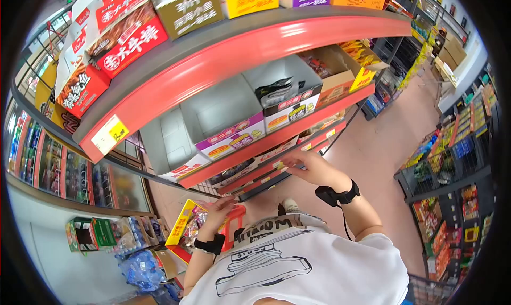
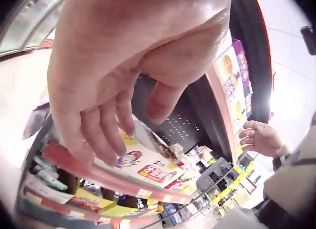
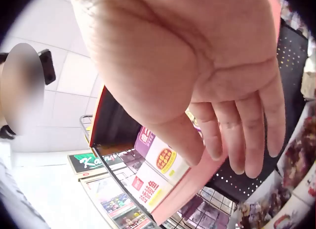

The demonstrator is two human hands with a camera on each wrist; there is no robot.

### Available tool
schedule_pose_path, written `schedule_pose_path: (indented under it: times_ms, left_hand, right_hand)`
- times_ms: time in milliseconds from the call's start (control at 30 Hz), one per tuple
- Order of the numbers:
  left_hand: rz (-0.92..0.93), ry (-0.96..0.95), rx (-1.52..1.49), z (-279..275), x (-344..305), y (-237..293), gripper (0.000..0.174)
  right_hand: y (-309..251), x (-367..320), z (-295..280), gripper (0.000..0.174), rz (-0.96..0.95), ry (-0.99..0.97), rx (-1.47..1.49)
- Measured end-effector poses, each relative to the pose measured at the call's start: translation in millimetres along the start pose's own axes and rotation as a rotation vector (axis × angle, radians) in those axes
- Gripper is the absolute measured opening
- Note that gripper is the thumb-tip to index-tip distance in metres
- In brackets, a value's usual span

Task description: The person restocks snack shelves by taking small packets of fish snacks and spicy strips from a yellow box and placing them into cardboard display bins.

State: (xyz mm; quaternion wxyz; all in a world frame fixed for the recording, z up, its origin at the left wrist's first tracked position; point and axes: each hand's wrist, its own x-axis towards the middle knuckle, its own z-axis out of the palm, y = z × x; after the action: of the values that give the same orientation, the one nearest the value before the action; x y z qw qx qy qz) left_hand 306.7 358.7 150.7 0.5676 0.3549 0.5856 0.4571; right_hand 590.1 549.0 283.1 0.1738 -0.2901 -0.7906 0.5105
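My left hand (image 1: 217,213) hangs in the air beside a yellow-edged box of packets (image 1: 187,225), its fingers loosely bent and holding nothing. Whether it touches that box I cannot tell. Further right, my right hand (image 1: 313,169) is raised in front of the lower shelves, fingers relaxed and nothing in them. Above both hands, a red-edged shelf holds open display cartons: a white one (image 1: 178,140) and a purple-edged one (image 1: 223,113) look empty, and another (image 1: 287,110) has a few black packets inside. In the right wrist view the right palm (image 3: 197,66) shows with fingers extended.
The upper shelf's red edge (image 1: 250,44) curves across in front, with red boxes (image 1: 128,44) and olive boxes (image 1: 189,12) on top. Bottled goods wrapped in blue plastic (image 1: 141,270) lie at lower left. More stocked shelves (image 1: 452,150) stand at the right, across an aisle floor (image 1: 380,150).
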Motion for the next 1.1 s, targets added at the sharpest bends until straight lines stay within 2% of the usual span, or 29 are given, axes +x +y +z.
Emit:
schedule_pose_path:
  times_ms: [33,100,167,233,267,333,367,433,500,567,600,733,800,867,933,1000,1100]
  left_hand:
    - [0.007,0.017,-0.005,15,3,16,0.030]
    - [0.159,-0.047,0.257,43,7,67,0.029]
    - [0.114,0.004,0.323,80,-4,142,0.029]
    - [0.401,-0.001,0.553,104,-5,189,0.029]
    - [0.401,0.019,0.551,111,-3,207,0.029]
    - [0.666,0.101,0.783,122,4,239,0.029]
    - [0.678,0.175,0.777,131,7,253,0.029]
    - [0.828,0.342,0.911,143,21,273,0.029]
    - [0.839,0.409,0.960,151,37,284,0.029]
    - [0.855,0.469,1.011,154,50,289,0.029]
    - [0.824,0.486,1.066,153,57,288,0.030]
    - [0.800,0.538,1.130,153,75,281,0.027]
    - [0.783,0.536,1.112,152,78,282,0.026]
    - [0.720,0.496,1.042,152,81,284,0.022]
    - [0.733,0.493,1.076,150,85,283,0.021]
    - [0.800,0.505,1.150,148,87,281,0.018]
    - [0.863,0.495,1.212,148,90,282,0.020]
  right_hand:
    - [-1,0,-15,0.026,-0.082,0.027,-0.062]
    - [-5,-2,-44,0.024,-0.179,0.038,-0.123]
    - [-14,-2,-74,0.020,-0.235,0.132,-0.061]
    - [-23,2,-103,0.018,-0.333,0.109,-0.119]
    - [-28,3,-113,0.018,-0.357,0.149,-0.063]
    - [-35,9,-130,0.017,-0.412,0.234,-0.014]
    - [-35,16,-137,0.017,-0.421,0.217,-0.011]
    - [-36,32,-148,0.017,-0.514,0.294,-0.030]
    - [-51,41,-157,0.021,-0.443,0.256,0.019]
    - [-62,56,-165,0.028,-0.635,0.324,-0.361]
    - [-59,65,-165,0.037,-0.691,0.287,-0.375]
    - [-59,85,-158,0.044,-0.659,0.252,-0.531]
    - [-59,93,-157,0.050,-0.602,0.117,-0.655]
    - [-56,104,-156,0.048,-0.601,0.066,-0.625]
    - [-51,117,-155,0.045,-0.605,0.010,-0.599]
    - [-47,130,-152,0.037,-0.508,-0.043,-0.582]
    - [-50,137,-148,0.030,-0.522,0.029,-0.616]
